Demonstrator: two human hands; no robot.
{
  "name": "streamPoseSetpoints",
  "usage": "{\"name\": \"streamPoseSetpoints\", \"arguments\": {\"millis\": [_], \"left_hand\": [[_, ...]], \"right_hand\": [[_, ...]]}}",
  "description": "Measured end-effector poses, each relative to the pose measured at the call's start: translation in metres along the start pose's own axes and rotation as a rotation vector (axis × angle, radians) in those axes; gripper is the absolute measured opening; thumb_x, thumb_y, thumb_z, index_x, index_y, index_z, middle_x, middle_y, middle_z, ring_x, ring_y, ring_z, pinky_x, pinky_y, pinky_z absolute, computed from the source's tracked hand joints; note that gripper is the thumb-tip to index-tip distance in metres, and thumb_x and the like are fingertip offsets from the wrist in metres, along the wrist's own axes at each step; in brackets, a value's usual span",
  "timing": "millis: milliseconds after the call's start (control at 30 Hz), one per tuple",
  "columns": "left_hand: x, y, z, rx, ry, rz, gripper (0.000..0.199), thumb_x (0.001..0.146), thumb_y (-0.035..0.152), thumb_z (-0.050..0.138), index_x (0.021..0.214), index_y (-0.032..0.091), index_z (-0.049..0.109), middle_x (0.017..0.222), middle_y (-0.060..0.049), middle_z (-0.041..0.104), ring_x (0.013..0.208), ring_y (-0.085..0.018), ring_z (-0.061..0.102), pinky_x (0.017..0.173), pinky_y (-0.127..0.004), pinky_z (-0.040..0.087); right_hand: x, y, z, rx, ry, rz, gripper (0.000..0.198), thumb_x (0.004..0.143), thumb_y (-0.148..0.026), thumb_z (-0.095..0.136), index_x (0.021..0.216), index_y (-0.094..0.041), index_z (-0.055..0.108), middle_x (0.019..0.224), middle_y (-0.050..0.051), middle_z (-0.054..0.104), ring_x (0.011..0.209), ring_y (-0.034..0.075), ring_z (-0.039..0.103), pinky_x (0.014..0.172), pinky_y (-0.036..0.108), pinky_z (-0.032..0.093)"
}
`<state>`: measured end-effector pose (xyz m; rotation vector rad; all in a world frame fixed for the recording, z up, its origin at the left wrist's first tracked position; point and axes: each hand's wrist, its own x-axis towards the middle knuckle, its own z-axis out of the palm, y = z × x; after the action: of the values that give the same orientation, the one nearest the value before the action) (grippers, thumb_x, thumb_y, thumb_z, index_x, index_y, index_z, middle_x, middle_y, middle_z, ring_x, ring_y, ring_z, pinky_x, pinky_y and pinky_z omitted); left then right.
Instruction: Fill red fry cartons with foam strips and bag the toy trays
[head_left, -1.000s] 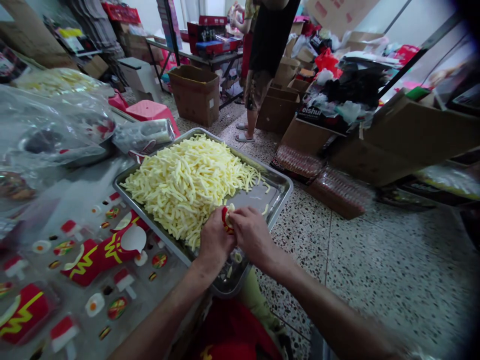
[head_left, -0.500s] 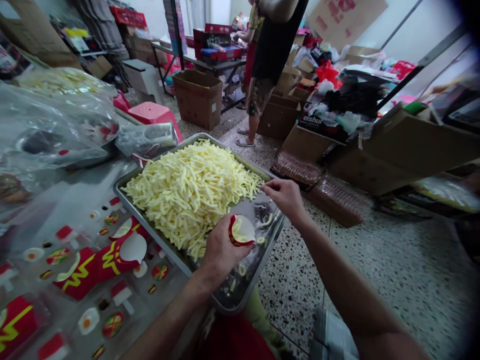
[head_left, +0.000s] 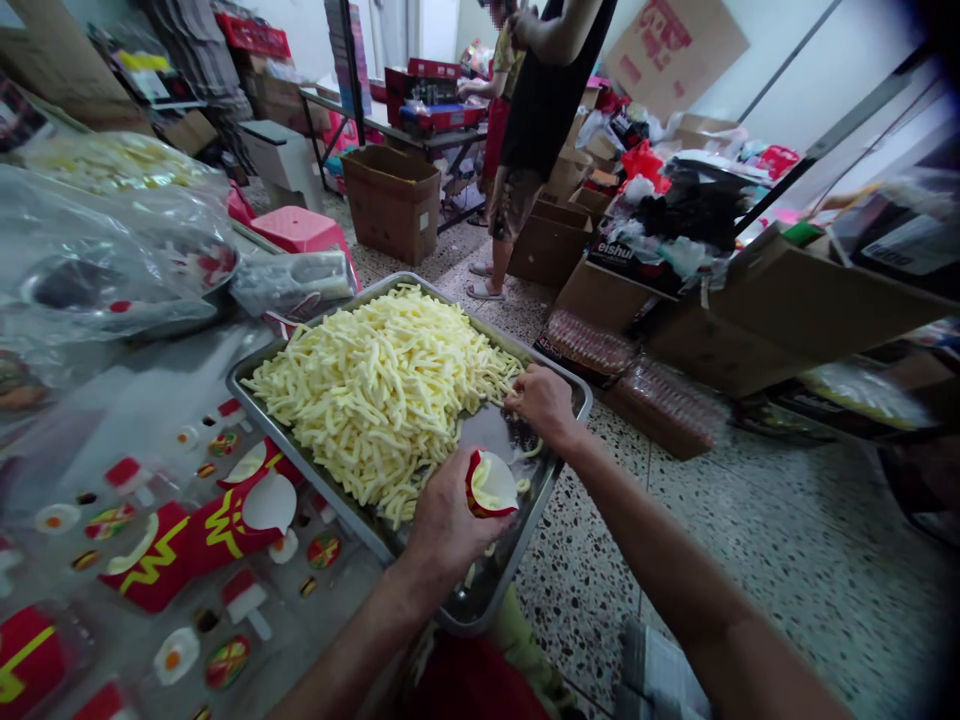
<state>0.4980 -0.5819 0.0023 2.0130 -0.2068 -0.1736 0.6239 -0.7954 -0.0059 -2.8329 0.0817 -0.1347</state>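
Note:
A metal tray (head_left: 559, 383) bears a large heap of pale yellow sticks shaped like french fries (head_left: 382, 385). In my left hand (head_left: 448, 512) is a red paper fries carton (head_left: 493, 486) with a white inside, held over the tray's near part. A few pale sticks show in its mouth. At the heap's right edge, my right hand (head_left: 546, 403) has its fingers curled together, the tips against the outermost sticks. Whatever lies between those fingertips is hidden. Some loose pieces rest on the tray's bare right part.
Red cartons with yellow zigzags (head_left: 232, 515) lie left on a patterned plastic-covered table (head_left: 161, 400). Clear plastic bags (head_left: 112, 240) and a pink stool (head_left: 300, 228) are behind. Cardboard boxes (head_left: 394, 205) stand on the speckled floor; another person (head_left: 525, 130) stands beyond.
My right hand has moved left and slightly down, from the tray's right rim to the heap's edge. The left hand and carton have shifted slightly right and down.

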Motion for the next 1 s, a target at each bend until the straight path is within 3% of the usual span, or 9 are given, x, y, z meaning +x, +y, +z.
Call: {"name": "streamPoseSetpoints", "arguments": {"millis": [167, 300, 433, 533, 667, 800, 1000], "left_hand": [[0.003, 0.002, -0.006, 0.085, 0.047, -0.115, 0.067, 0.061, 0.029, 0.085, 0.121, 0.023, 0.056, 0.112, -0.007, 0.069, 0.101, -0.025, 0.066, 0.089, -0.036, 0.05], [0.01, 0.005, -0.008, 0.111, 0.128, -0.137, 0.063, 0.062, 0.029, 0.083, 0.119, 0.021, 0.057, 0.108, -0.007, 0.07, 0.097, -0.025, 0.067, 0.084, -0.035, 0.05], [0.006, 0.008, -0.01, 0.095, 0.205, -0.115, 0.049, 0.065, 0.025, 0.079, 0.11, 0.022, 0.059, 0.099, -0.004, 0.07, 0.09, -0.023, 0.067, 0.08, -0.033, 0.05], [-0.011, 0.007, -0.022, 0.049, 0.282, -0.035, 0.04, 0.071, 0.019, 0.071, 0.109, 0.022, 0.059, 0.103, -0.004, 0.069, 0.093, -0.021, 0.066, 0.085, -0.032, 0.05], [-0.052, -0.003, -0.056, 0.104, 0.452, -0.044, 0.048, 0.072, 0.02, 0.072, 0.117, 0.022, 0.056, 0.113, -0.006, 0.068, 0.102, -0.023, 0.065, 0.094, -0.036, 0.05], [-0.108, -0.025, -0.105, 0.15, 0.631, -0.052, 0.064, 0.069, 0.025, 0.079, 0.128, 0.023, 0.053, 0.122, -0.007, 0.066, 0.111, -0.025, 0.063, 0.1, -0.038, 0.049], [-0.223, -0.068, -0.172, 0.245, 0.887, -0.309, 0.066, 0.064, 0.022, 0.08, 0.125, 0.021, 0.055, 0.122, -0.009, 0.067, 0.112, -0.027, 0.063, 0.1, -0.043, 0.05]], "right_hand": [[-0.016, 0.003, -0.018, 0.398, -0.066, 0.035, 0.022, 0.077, -0.034, 0.068, 0.082, -0.015, 0.077, 0.076, 0.003, 0.07, 0.066, 0.014, 0.06, 0.062, 0.026, 0.044], [-0.056, -0.026, -0.028, 0.812, -0.194, -0.02, 0.022, 0.076, -0.037, 0.072, 0.078, -0.016, 0.075, 0.069, 0.001, 0.068, 0.058, 0.012, 0.054, 0.057, 0.025, 0.041], [-0.099, -0.074, -0.024, 0.553, -0.066, -0.18, 0.011, 0.08, -0.026, 0.071, 0.073, -0.018, 0.071, 0.069, 0.002, 0.066, 0.061, 0.013, 0.053, 0.058, 0.026, 0.038], [-0.121, -0.106, -0.025, 0.341, -0.056, -0.414, 0.021, 0.091, -0.024, 0.061, 0.074, -0.018, 0.07, 0.075, 0.005, 0.064, 0.072, 0.017, 0.056, 0.066, 0.029, 0.041], [-0.142, -0.14, -0.029, 0.419, -0.204, -0.692, 0.026, 0.099, -0.029, 0.052, 0.089, -0.023, 0.075, 0.088, 0.008, 0.061, 0.085, 0.021, 0.057, 0.076, 0.034, 0.045], [-0.156, -0.189, -0.008, 0.576, -0.237, -0.778, 0.024, 0.092, -0.042, 0.063, 0.11, -0.032, 0.076, 0.1, 0.011, 0.062, 0.09, 0.024, 0.061, 0.079, 0.038, 0.049], [-0.206, -0.315, 0.049, 0.803, -0.726, -0.881, 0.02, 0.091, -0.035, 0.063, 0.095, -0.025, 0.08, 0.091, 0.007, 0.07, 0.082, 0.021, 0.066, 0.071, 0.031, 0.05]]}}
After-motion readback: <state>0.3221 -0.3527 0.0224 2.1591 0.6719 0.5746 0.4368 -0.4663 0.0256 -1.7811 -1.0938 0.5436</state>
